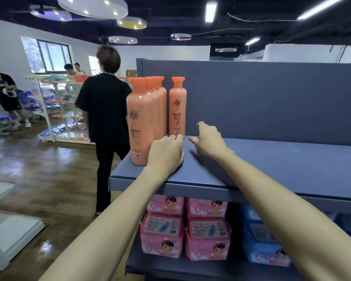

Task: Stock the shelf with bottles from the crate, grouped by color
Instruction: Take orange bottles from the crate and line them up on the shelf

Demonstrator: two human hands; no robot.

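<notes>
Orange bottles: a front-to-back row of about four (144, 122) stood upright at the shelf's left end, with one single bottle (177, 107) further back just to the right; five in all, though the rear of the row was partly hidden.
Shelf: blue-grey top board (272, 159), bare to the right of the bottles.
Left hand (166, 152): grip loosely curled, holding nothing, fingertips at the single bottle's base.
Right hand (209, 138): grip released, fingers relaxed, just right of that bottle.
Key relation: the single bottle stood ahead of both hands, long axis vertical; the left hand was nearer.
Crate: not in view.
Below: four pink packs (185, 228) and blue packs (259, 240), which I could not count.
</notes>
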